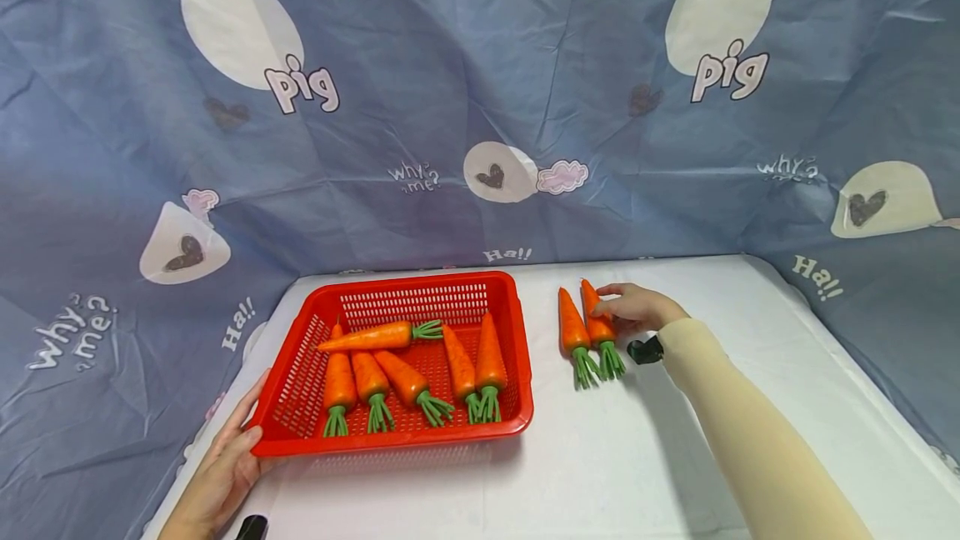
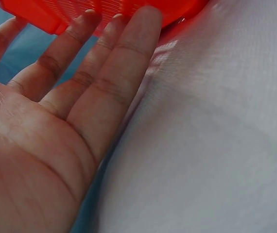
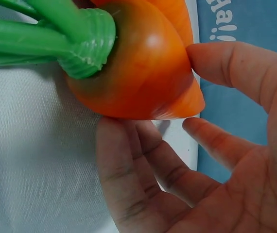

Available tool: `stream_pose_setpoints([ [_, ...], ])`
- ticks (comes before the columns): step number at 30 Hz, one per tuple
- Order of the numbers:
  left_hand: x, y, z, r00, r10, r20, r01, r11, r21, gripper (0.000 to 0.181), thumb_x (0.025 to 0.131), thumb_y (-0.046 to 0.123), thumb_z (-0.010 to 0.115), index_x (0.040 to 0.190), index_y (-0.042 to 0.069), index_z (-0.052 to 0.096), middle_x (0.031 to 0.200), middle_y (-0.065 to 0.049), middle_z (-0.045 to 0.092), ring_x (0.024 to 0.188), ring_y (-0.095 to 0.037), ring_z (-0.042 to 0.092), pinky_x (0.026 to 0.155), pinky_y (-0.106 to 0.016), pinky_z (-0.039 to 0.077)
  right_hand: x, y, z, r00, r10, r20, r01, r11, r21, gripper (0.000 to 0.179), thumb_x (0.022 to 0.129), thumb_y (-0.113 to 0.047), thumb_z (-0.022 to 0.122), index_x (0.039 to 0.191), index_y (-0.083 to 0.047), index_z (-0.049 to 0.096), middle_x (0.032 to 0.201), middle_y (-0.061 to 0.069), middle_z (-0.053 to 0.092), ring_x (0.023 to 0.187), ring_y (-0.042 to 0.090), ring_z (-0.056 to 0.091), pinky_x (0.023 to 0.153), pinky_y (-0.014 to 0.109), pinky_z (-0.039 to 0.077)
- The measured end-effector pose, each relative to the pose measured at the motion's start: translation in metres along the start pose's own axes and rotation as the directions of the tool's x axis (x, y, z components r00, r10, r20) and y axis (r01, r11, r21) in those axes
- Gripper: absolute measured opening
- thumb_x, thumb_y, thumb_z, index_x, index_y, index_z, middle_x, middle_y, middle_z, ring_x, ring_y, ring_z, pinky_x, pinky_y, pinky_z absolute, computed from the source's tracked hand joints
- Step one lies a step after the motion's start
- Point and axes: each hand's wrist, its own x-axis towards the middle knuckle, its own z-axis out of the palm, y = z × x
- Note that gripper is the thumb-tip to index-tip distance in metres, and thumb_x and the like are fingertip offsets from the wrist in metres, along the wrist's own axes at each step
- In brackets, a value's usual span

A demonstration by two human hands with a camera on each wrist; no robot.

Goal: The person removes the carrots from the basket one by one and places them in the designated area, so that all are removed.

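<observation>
On the white cloth, right of the basket, two orange carrots with green stalks lie side by side. My right hand [image 1: 633,307] grips the right-hand carrot [image 1: 597,319]; in the right wrist view its fingertips [image 3: 115,133] meet the thick end of the carrot [image 3: 138,63] from two sides. The other carrot [image 1: 573,325] lies just left of it. My left hand [image 1: 225,467] is at the front left corner of the red basket [image 1: 390,441], its fingers [image 2: 109,87] nearly straight and touching the basket's side. Several carrots [image 1: 491,357] lie in the basket, one crosswise over others.
The white-covered table [image 1: 585,473] runs around the basket and carrots. A blue patterned curtain [image 1: 420,123] hangs along the back and both sides. Dark straps or devices sit at both wrists.
</observation>
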Motion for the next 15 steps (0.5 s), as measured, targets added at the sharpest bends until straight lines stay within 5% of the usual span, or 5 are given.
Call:
stream_pose_setpoints([
  [15,-0.0004,0.0011,0.001,1.0,-0.008,-0.004,0.008,1.0,0.015,0.064,0.107,0.007,0.026,0.163,0.031,0.004,0.149,0.022,0.044,0.128,-0.005,0.058,0.096,-0.031,0.055,-0.0065,-0.0005,-0.0007,0.999,0.023,0.031,-0.023,1.0,0.008,0.071,0.095,-0.028,0.06,0.153,-0.001,0.028,0.103,0.009,0.051,0.085,0.017,0.053,0.078,0.029,0.053],
])
